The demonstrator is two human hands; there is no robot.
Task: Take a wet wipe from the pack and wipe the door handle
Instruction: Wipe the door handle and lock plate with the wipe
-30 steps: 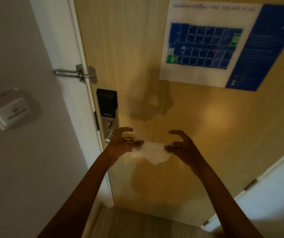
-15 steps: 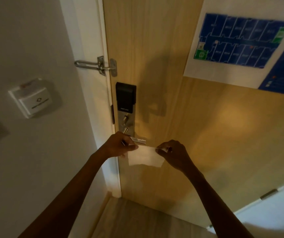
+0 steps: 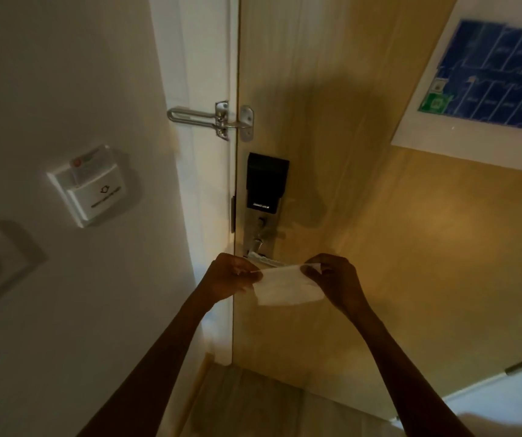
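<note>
Two bare forearms rise from the bottom edge and meet in front of the silver metal lever door handle, which sticks out of the pale wooden door. The left hand is just left of the handle, with its wrist bent a little and its fingers curled in, and its fingertips are pinched together on the left top corner of the thin white wet wipe. The right hand is just right of the handle, with the back of the hand turned up, and its thumb and fingers are closed on the right top corner of the wipe. Between both hands the top edge of the wipe is pulled straight, and the rest hangs down loose, just below the handle. I cannot tell if the wipe touches the handle; its top edge passes very near the free end.

Above the handle stands the black electronic lock panel on a silver plate. Higher above the handle, the silver swing bar door guard crosses the gap between the door and the white frame. Left of the handle, on the white wall, sits the white key card holder with a card in it. Up and right of the handle hangs the blue and white floor plan sign.
</note>
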